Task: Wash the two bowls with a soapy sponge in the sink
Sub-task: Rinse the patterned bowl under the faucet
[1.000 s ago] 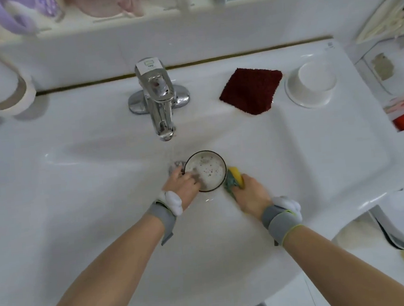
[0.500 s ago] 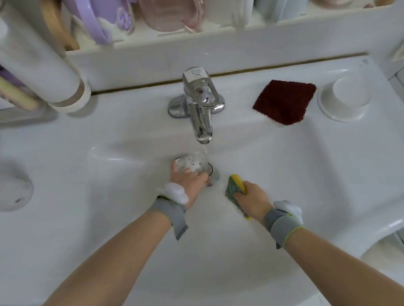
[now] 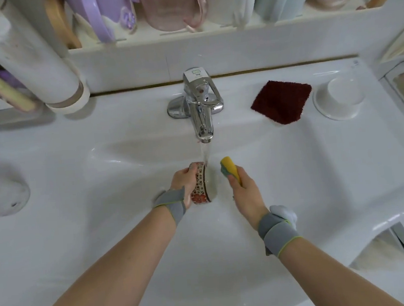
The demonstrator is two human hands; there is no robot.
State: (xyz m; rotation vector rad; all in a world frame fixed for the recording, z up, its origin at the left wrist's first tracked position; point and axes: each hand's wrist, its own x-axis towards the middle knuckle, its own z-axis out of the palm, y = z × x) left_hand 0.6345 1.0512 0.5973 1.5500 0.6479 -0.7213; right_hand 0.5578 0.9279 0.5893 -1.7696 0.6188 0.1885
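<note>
Small bowl point(image 3: 200, 182) had a red floral band outside and a white interior. It sat low in the white sink point(image 3: 319, 167), under the running stream from the chrome faucet point(image 3: 199, 109). Left hand point(image 3: 183, 184) curled around its outer wall, holding it tipped on edge, mouth facing right. Right hand point(image 3: 244, 190) gripped a yellow-green sponge point(image 3: 229, 169), long axis pointing up toward the faucet, just beside the bowl, not touching. 1 white bowl point(image 3: 338, 98) sat upside down on the rim, next to a dark red cloth point(image 3: 281, 101).
</note>
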